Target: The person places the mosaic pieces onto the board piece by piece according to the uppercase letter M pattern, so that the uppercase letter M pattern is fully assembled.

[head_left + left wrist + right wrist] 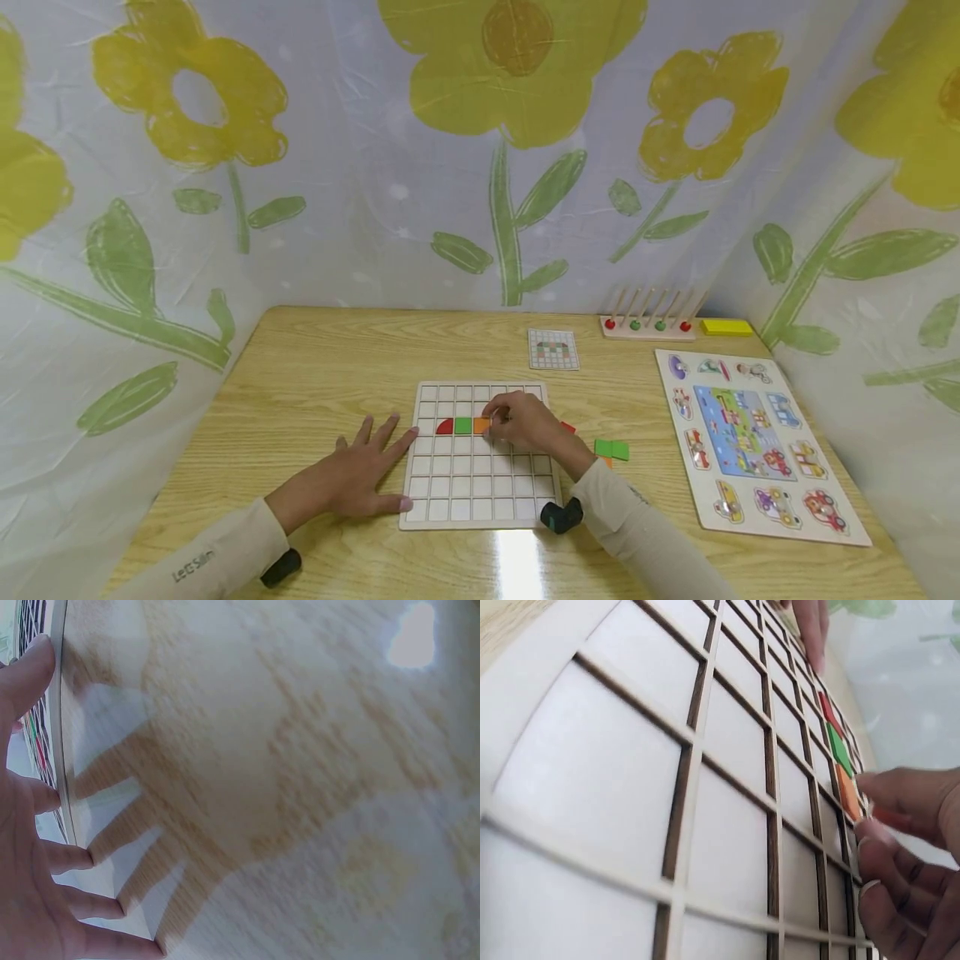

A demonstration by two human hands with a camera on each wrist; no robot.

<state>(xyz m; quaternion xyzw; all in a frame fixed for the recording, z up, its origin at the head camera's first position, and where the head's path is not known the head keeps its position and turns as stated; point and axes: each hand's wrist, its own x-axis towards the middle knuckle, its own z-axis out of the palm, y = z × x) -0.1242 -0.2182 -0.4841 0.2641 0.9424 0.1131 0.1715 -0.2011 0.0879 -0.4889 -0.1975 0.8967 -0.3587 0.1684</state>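
Note:
A pale grid board point(480, 487) lies on the table, with a red quarter-round tile point(446, 427), a green square tile point(463, 426) and an orange tile point(481, 426) side by side in one row. My right hand point(521, 423) bends over the board, thumb and fingertips pinching at the right edge of the orange tile. In the right wrist view those fingertips point(870, 784) meet the orange tile point(847, 793) at its cell. Spread flat, my left hand point(360, 475) rests on the table, its index finger and thumb touching the board's left edge.
Green square tiles point(611, 449) and part of an orange one lie right of the board, beside the right forearm. A small pattern card point(553, 349) is behind it. Farther right are a pegged stand point(648, 328), a yellow block point(725, 327) and a picture puzzle point(757, 450).

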